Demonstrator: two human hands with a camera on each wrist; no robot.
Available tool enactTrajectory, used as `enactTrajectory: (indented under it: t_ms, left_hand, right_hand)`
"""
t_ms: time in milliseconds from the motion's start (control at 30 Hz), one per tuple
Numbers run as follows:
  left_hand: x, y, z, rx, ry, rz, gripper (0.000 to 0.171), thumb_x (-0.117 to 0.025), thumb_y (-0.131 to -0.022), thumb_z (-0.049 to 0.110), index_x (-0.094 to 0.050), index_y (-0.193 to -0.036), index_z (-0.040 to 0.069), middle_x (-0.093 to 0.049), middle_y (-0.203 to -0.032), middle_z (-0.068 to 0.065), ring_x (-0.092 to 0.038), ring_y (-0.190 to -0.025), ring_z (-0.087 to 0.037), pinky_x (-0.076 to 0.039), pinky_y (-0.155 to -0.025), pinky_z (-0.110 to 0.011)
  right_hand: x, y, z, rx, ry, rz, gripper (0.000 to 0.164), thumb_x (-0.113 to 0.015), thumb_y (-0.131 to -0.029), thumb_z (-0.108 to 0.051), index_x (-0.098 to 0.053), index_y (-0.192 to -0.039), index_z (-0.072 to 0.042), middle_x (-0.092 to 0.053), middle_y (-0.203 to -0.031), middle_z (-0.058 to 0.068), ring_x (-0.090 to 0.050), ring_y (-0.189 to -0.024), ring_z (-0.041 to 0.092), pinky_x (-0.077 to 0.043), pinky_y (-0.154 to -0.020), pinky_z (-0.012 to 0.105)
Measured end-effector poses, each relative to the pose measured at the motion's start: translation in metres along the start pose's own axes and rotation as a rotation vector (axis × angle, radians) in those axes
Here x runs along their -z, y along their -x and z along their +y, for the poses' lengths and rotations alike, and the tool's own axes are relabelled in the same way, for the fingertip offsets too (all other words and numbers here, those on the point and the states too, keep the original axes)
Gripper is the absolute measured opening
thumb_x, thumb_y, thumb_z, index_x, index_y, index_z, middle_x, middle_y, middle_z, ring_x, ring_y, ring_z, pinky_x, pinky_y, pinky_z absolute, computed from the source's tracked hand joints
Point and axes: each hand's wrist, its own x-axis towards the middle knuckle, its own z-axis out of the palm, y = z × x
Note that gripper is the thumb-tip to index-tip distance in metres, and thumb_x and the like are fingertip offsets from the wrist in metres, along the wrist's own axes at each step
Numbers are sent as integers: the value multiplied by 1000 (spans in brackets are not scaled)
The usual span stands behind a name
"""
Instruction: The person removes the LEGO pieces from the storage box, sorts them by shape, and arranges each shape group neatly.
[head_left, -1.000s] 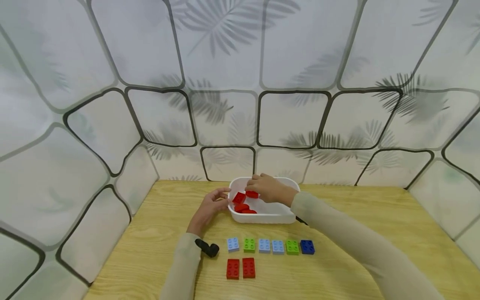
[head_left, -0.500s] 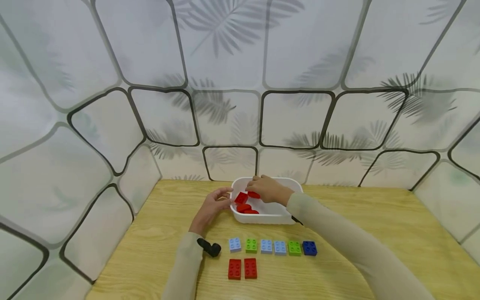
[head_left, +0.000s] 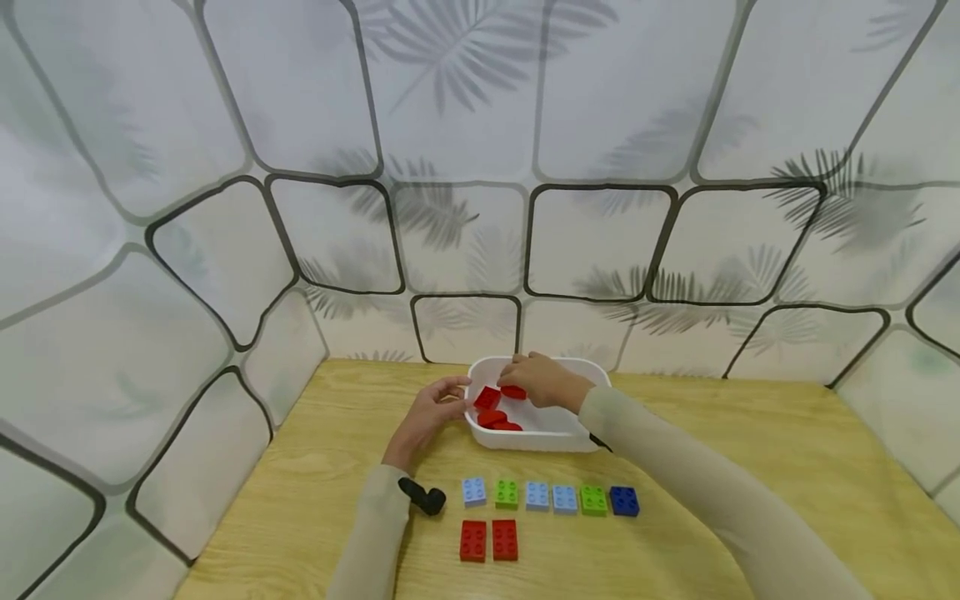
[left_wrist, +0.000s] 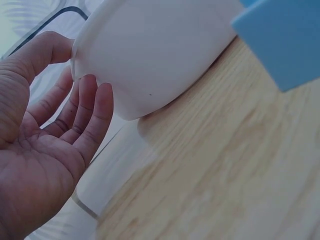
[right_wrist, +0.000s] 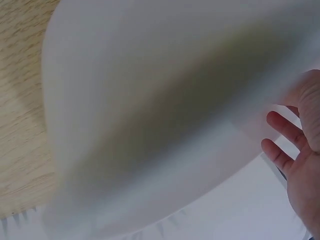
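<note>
Since the left hand [head_left: 429, 413] only touches the white tub [head_left: 532, 441], fingers relaxed, the right hand [head_left: 548, 383], pinch unclear, could jolt it askew

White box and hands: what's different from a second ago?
Very little. The right sleeve edged slightly left over the white box; the head view swung, so the scene sits further right. Nothing visibly taken or let go. The right hand stays by a red brick, the left hand at the box's end, the brick rows unmoved.
</note>
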Motion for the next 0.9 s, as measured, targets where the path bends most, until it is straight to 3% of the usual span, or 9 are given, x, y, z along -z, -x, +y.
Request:
enactTrajectory:
  t_ms: [267,667,900]
  left_hand:
    - [-2,0,-6,14,-20,8,40,-65,-93,1,-60,-133,2,-59,-105,-6,-62,-92,-17,-57,-78,-25]
    - [-2,2,-1,4,-40,31,43,-64,-91,0,-59,-134,0,-59,-107,-9,-62,-94,-17,-57,-80,-26]
    - [0,2,-2,-1,-31,14,44,-65,-94,0,-56,-137,-3,-58,-106,-8,-61,-92,-16,-58,-80,-25]
  right_hand:
    - [-3,5,-2,31,38,16,48,-77,-82,2,-72,-125,-18,-71,-125,1,-59,-116,25,-52,-97,45]
    - [0,13,4,24,121,15,33,-80,-82,-3,-73,-110,-17,-72,-108,1,-61,-102,22,-52,-88,40]
    - [0,18,5,15,127,-13,30,-79,-83,-3,-73,-108,-18,-72,-108,1,-59,-101,21,-51,-89,41]
